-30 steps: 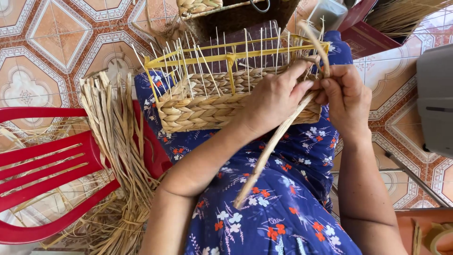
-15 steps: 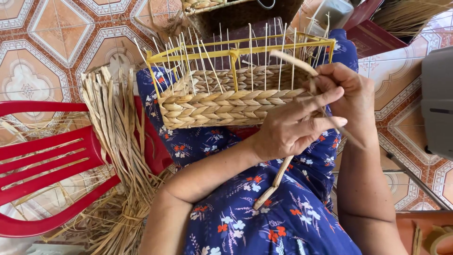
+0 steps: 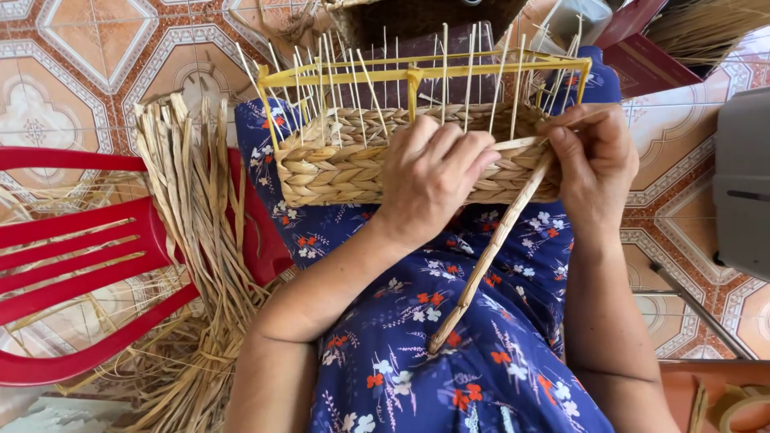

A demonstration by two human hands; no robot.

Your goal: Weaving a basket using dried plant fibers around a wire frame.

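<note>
Head view showed the left hand (image 3: 433,180) pressing the half-woven basket (image 3: 353,164) steady at frame centre, while the right hand (image 3: 593,164) pinched a dried straw strand (image 3: 489,252) for threading between uprights.

Single head-worn view, looking steeply down onto wearer's own lap. Camera sitting close: forearms entering from bottom edge, left hand (image 3: 433,172) and right hand (image 3: 593,164) filling centre, half-woven basket (image 3: 337,164) lying just beyond them. Far edge of frame facing outward across tiled floor (image 3: 72,88). Red plastic chair (image 3: 88,240) showing at left edge, grey object (image 3: 742,184) cropping at right. No second view sharing scene.
</note>
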